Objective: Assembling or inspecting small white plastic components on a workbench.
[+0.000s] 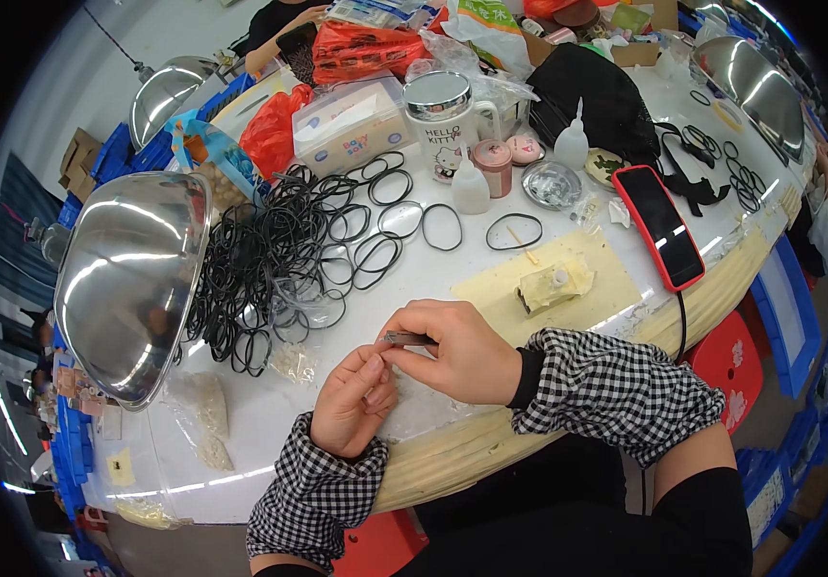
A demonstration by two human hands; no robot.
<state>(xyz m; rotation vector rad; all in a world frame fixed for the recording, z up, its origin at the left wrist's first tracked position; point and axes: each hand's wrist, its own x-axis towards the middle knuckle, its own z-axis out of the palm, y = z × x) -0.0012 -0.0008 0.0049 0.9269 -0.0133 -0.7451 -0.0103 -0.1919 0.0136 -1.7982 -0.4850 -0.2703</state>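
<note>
In the head view, pinches a slim dark metallic piece point(409, 338) narrowly between thumb and index finger of the right hand point(467, 351), just over the near part of a white table point(419, 284); brings the left hand point(354, 396) up close beside it, thumb and fingers drawn together, fingertips near the right thumb; cannot tell whether that left grip holds anything small, nor whether it touches the metallic piece; wears black-and-white checked sleeve covers point(616, 389) on both forearms; has, beyond and to the left of the hands, a tangled heap of black elastic bands point(260, 240); has a clear bag of small pale pieces point(210, 413) nearer the table's left edge, with a shiny metal dome point(130, 288) beyond it; has, beyond the right hand, a small block wrapped in pale tape point(555, 287) on a yellowish sheet point(487, 288); has farther right a smartphone in a red case point(662, 226), slanted, with a dark cable point(682, 322) running from its near end; has, toward the back, a white lidded mug point(445, 130), two white squeeze bottles point(572, 146), a pink jar point(494, 171), a white box point(351, 125) and a black cloth bag point(592, 101).
</note>
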